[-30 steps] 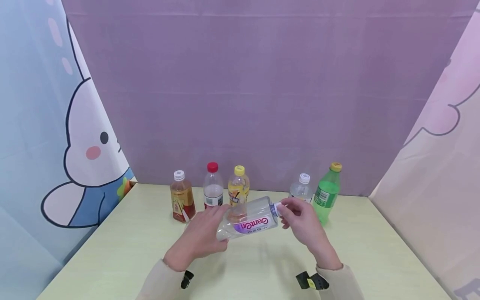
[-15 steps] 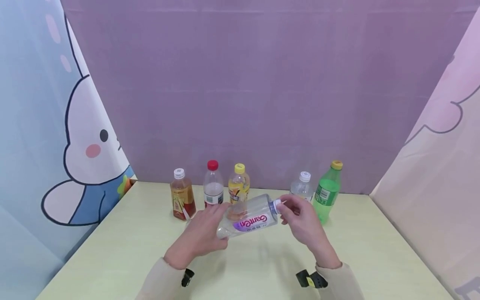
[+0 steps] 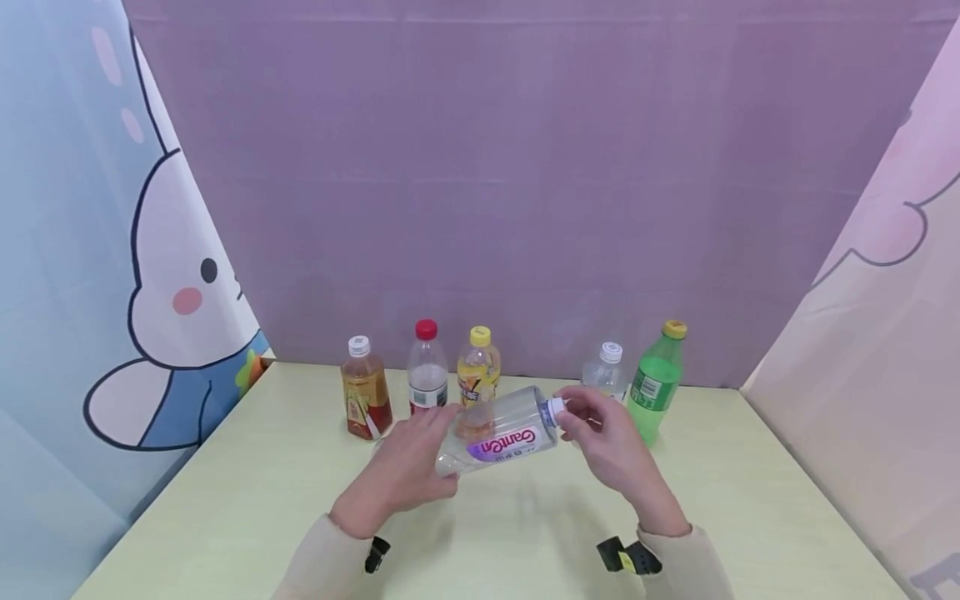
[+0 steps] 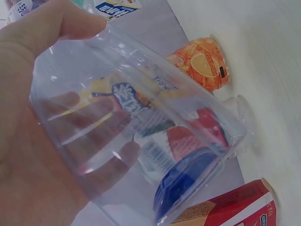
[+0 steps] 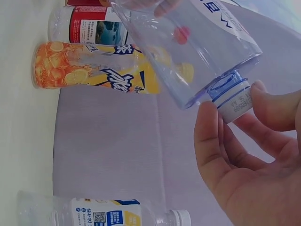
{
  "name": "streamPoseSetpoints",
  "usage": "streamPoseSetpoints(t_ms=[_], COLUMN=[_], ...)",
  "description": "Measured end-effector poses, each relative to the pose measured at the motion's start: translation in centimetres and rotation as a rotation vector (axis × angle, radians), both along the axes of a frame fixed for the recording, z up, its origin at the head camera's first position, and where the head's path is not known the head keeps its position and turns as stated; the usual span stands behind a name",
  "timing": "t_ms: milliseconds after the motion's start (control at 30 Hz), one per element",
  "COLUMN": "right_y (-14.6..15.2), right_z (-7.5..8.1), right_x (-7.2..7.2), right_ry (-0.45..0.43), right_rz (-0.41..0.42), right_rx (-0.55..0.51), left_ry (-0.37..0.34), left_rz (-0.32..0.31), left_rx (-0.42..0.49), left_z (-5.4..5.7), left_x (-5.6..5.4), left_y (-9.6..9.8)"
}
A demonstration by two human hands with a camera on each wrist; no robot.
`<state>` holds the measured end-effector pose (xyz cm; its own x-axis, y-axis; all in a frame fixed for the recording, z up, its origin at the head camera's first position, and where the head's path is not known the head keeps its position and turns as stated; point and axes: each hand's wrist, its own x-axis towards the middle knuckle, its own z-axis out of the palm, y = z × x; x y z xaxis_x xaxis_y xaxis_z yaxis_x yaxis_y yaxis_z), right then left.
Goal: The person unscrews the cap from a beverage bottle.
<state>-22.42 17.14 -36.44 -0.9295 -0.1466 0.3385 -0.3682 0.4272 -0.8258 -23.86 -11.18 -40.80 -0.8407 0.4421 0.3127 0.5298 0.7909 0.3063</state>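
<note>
A clear plastic water bottle with a pink-lettered label is held tilted above the table, its neck toward the right. My left hand grips the base end. In the left wrist view the thumb lies over one side, and the fingers show through the clear plastic. My right hand is at the neck. In the right wrist view its thumb and forefinger pinch the white cap, which sits on the blue ring of the neck.
Along the table's back stand a brown drink bottle, a red-capped bottle, a yellow-capped bottle, a clear white-capped bottle and a green bottle. A purple cloth hangs behind them.
The right hand has shifted its fingers slightly around the cap. The bottle and left hand stay nearly in place. The head view has tilted a little.
</note>
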Motion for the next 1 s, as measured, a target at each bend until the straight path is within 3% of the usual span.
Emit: streamPoseSetpoints(t_ms=[367,1000], right_y=[-0.05,-0.12], right_z=[0.18,0.15], right_x=[0.14,-0.04], right_ry=[0.013,0.006], right_rz=[-0.013,-0.009], right_rx=[0.039,0.019], left_ry=[0.012,0.005], left_rz=[0.003,0.001], left_rx=[-0.018,-0.016], left_z=[0.05,-0.2], left_x=[0.0,-0.16], left_y=[0.01,-0.06])
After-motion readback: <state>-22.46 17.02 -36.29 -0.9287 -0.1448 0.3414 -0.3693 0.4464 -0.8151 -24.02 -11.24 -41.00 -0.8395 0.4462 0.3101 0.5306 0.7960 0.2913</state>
